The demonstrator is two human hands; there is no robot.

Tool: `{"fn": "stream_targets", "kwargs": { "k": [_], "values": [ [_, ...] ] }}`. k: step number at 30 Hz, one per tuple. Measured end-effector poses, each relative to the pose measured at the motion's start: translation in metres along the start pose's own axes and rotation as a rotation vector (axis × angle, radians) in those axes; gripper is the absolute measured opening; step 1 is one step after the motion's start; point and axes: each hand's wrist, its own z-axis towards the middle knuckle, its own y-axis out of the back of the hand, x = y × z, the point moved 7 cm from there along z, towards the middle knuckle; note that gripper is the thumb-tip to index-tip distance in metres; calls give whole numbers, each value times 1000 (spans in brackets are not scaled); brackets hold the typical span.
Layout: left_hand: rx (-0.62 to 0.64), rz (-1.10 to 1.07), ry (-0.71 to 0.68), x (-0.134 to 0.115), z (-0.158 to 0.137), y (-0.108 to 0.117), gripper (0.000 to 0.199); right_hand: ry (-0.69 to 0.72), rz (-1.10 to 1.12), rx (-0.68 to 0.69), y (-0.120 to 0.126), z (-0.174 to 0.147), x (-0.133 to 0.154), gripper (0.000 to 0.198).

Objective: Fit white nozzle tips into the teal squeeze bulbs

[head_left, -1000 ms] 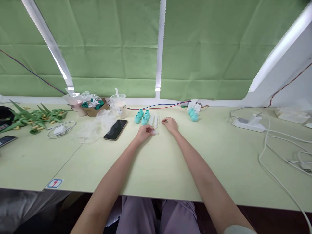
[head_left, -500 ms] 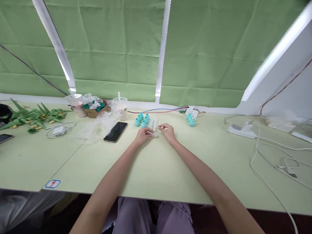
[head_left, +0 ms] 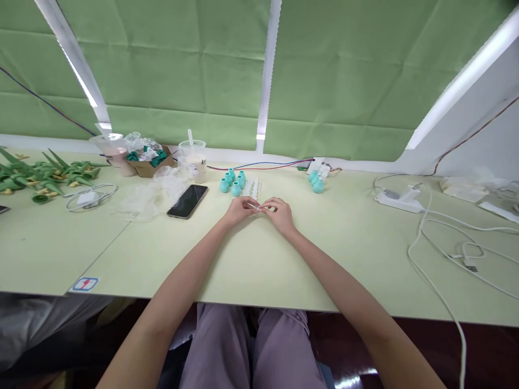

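My left hand (head_left: pixel 242 210) and my right hand (head_left: pixel 279 212) meet fingertip to fingertip over the table. Between them is a small whitish piece (head_left: pixel 257 208), pinched by the left fingers; its exact kind is too small to make out. The right thumb and index finger close on its other side. Just beyond the hands lie rows of small white pieces (head_left: pixel 252 189). Several turquoise vase-shaped pieces (head_left: pixel 235 188) stand to their left, and a few more turquoise pieces (head_left: pixel 318 186) sit farther right beside white ones.
A black phone (head_left: pixel 187 201) lies left of my hands, near crumpled clear plastic (head_left: pixel 148 197) and a drink cup (head_left: pixel 195 162). Behind stands a cardboard box (head_left: pixel 148 169). Green plant-like parts (head_left: pixel 48 175) cover the far left. A power strip (head_left: pixel 399 200) and white cables (head_left: pixel 430 227) are at right.
My right hand has moved from the rows of small pieces to the left hand, and the fingertips now meet at the whitish piece. The camera view has tilted down slightly.
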Motion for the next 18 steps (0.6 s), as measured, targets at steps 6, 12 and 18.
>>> {"fn": "stream_targets", "kwargs": {
  "k": [6, 12, 18],
  "values": [
    [-4, 4, -13, 0, 2, 1, 40, 1, -16, -32, 3, -2, -2, 12],
    [1, 6, -5, 2, 1, 0, 39, 9, -9, -21, 2, -3, -2, 9],
    [-20, 25, -25, -2, 1, 2, 39, 23, 21, -44, 4, -4, -1, 12]
  ]
}}
